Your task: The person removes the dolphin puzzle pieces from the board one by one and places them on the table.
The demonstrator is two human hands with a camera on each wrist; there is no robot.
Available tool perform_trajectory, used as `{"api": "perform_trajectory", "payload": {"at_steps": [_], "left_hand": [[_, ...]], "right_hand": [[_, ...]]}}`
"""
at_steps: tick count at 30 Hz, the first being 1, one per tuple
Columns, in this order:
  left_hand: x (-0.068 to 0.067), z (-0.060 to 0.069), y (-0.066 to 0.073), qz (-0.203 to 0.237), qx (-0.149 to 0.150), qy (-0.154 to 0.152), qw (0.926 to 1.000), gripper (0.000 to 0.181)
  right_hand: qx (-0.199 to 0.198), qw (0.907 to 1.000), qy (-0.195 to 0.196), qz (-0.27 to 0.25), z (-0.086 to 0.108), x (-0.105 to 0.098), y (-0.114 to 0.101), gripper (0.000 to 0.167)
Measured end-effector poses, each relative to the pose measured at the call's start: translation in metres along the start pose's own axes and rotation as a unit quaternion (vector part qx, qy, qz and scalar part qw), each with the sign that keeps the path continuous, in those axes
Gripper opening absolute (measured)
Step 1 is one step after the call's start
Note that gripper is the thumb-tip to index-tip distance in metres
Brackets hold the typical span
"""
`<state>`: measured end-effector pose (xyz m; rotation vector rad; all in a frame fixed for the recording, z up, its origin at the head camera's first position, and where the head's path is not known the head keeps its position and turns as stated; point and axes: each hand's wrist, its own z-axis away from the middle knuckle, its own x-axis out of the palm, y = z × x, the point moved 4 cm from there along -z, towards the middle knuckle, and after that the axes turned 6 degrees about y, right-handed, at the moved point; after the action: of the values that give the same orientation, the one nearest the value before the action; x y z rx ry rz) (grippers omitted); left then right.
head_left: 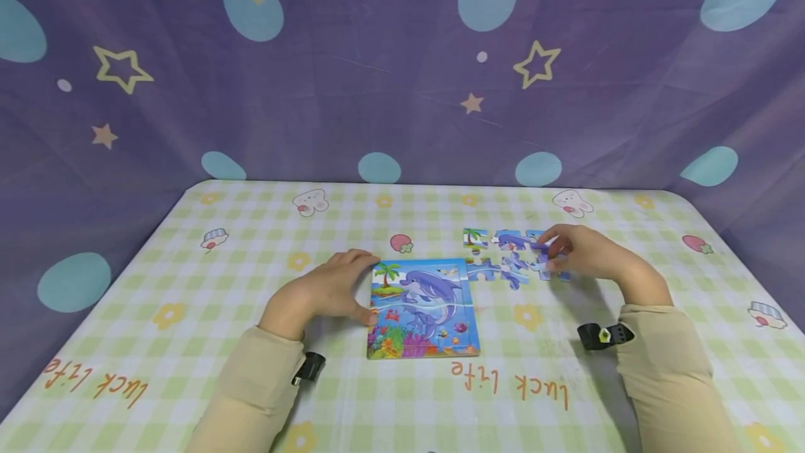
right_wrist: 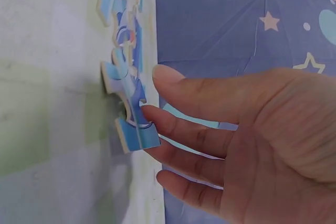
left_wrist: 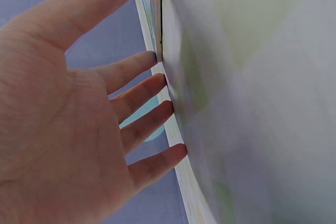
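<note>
First: What is filling the far side, at twelve o'clock?

Second: A purple curtain [head_left: 377, 89] is hanging there, showing stars and blue ovals. In front of it, the bench [head_left: 207, 341] is wearing a green-checked cloth.

First: And the person?

Second: Two beige sleeves [head_left: 254, 376] are reaching in from the board's eight and four o'clock.

First: Where is that board lying?

Second: The dolphin board [head_left: 421, 306] is lying flat near the middle of the bench.

First: Is the left hand [head_left: 327, 289] wrapping round it?

Second: No, it is resting at the board's nine o'clock edge, its thumb and fingers spreading apart; in the left wrist view the fingers are stretching nearly straight.

First: And the right hand [head_left: 588, 254]?

Second: It is arching between two and three o'clock, thumb and fingers bending but standing apart. Its fingertips are nearing or touching the closest piece [right_wrist: 139, 136]; which of the two, the views are not settling.

First: The others?

Second: The puzzle pieces [head_left: 514, 272] are lying in two rows at the board's two o'clock, some partly hiding beneath that hand. One palm-tree piece [head_left: 476, 238] is sitting at the group's ten o'clock.
</note>
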<state>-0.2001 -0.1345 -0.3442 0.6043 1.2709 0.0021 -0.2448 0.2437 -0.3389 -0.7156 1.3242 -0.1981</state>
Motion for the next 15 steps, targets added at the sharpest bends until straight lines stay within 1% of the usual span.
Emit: {"api": "perform_trajectory", "payload": {"at_steps": [9, 15], "left_hand": [[0.0, 0.001, 0.0, 0.002, 0.0, -0.002, 1.0, 0.098], [0.0, 0.0, 0.0, 0.004, 0.0, -0.001, 1.0, 0.098]], "right_hand": [[-0.022, 0.9996, 0.016, 0.01, 0.002, -0.004, -0.018, 0.039], [-0.046, 0.9988, 0.016, 0.002, 0.004, -0.001, -0.037, 0.039]]}}
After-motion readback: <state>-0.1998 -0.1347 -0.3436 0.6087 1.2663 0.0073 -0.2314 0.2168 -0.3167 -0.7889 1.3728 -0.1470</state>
